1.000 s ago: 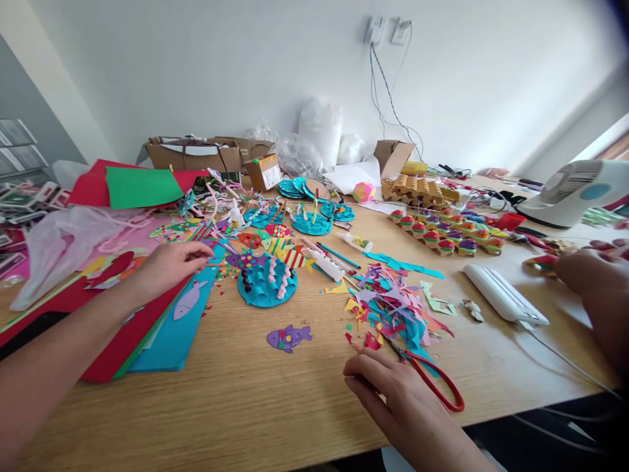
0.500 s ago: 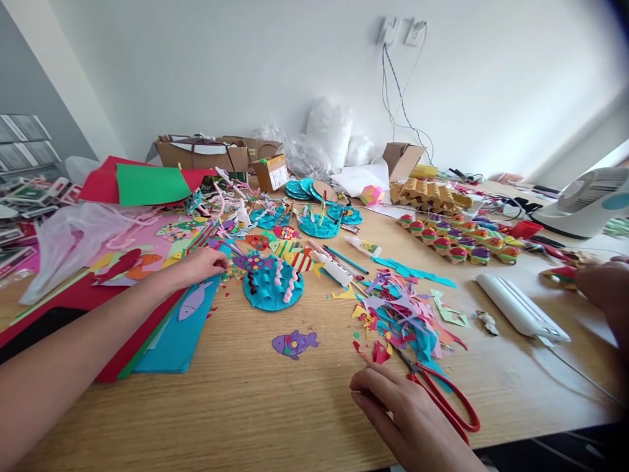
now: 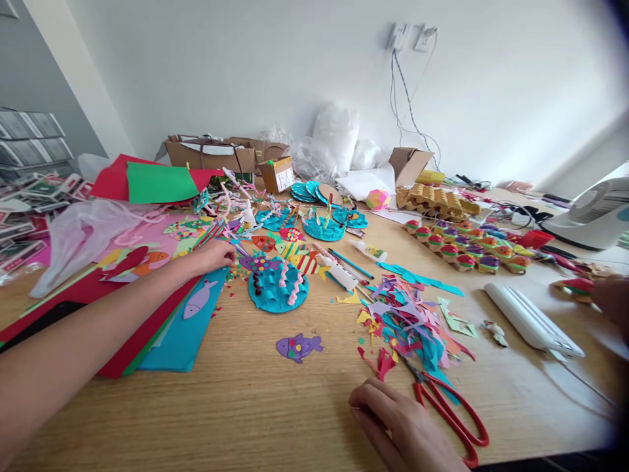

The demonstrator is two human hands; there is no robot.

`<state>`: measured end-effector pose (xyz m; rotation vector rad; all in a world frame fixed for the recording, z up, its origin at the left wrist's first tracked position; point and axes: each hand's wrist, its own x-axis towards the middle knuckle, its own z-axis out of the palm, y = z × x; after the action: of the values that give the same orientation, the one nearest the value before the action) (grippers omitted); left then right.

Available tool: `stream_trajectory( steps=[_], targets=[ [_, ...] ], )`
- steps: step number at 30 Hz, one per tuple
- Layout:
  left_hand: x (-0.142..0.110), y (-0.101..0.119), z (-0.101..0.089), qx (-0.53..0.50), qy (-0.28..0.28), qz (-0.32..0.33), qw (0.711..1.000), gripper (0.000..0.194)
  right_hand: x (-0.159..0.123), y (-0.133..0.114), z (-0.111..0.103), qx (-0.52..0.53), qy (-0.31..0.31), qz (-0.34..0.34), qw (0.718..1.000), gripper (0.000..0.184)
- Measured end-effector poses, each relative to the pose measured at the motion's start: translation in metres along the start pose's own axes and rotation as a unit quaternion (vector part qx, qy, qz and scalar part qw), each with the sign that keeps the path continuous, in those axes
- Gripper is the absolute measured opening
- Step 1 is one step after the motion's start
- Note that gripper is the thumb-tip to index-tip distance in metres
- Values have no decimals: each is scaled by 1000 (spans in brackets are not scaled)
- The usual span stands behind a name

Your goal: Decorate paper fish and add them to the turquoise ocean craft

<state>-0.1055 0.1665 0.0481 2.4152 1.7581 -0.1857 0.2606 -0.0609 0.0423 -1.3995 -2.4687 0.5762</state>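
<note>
Purple fish [image 3: 299, 347], flat on the table [image 3: 236, 406]. Behind it, a blue disc [image 3: 275, 303] bears dark and pink curls [image 3: 297, 288]; far behind, a carton [image 3: 187, 155] shows something white at its top. Left hand [image 3: 216, 255]: left of and behind the fish, over the blue paper's [image 3: 179, 347] far end, arm outstretched, fingers bunched — whether they pinch anything cannot be told. Right hand [image 3: 393, 419]: right of and nearer than the fish, beside the scissors [image 3: 423, 378], fingers curled together — their inner side hidden, grip undeterminable.
</note>
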Motion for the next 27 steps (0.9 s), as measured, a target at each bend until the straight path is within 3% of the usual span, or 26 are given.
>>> stream_trajectory(
  steps=[6,17,27],
  targets=[
    [4,-3,1,2,-12,23,1000,26,1,0,2,3,-7,14,1000,20],
    [19,-7,2,-43,-34,7,998,28,-1,-1,2,22,-10,26,999,21],
    [12,-7,-4,-33,-53,6,998,27,3,1,5,0,-46,28,999,20]
  ],
)
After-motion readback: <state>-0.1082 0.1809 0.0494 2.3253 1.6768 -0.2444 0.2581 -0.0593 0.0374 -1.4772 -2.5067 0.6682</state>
